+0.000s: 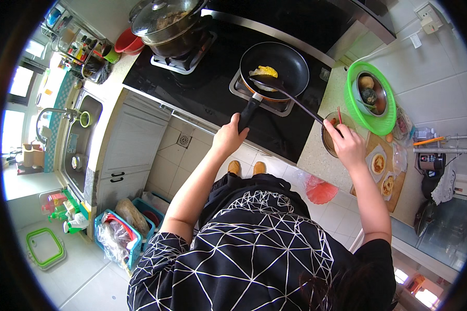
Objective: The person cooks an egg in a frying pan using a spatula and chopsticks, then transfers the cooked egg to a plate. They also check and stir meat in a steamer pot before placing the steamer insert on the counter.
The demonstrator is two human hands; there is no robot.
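Observation:
A black frying pan [294,64] sits over the right burner of the glass cooktop, its handle towards me. My left hand [229,135] is wrapped around that handle. In the pan lies a fried egg [265,71], yellow and white, partly covered by the head of a dark spatula [267,81]. My right hand [346,142] grips the spatula by its long handle, above the counter to the right of the cooktop. Below this hand stands a bowl [327,138] with a red stick-like utensil in it, partly hidden by my fingers.
A lidded steamer pot [171,29] occupies the left burner. Right of the cooktop are a green basket [350,93] holding a metal bowl, and a wooden board [397,190] with two flatbreads [378,163]. A sink [91,105] is at left; a red plastic bag [320,190] hangs near the counter edge.

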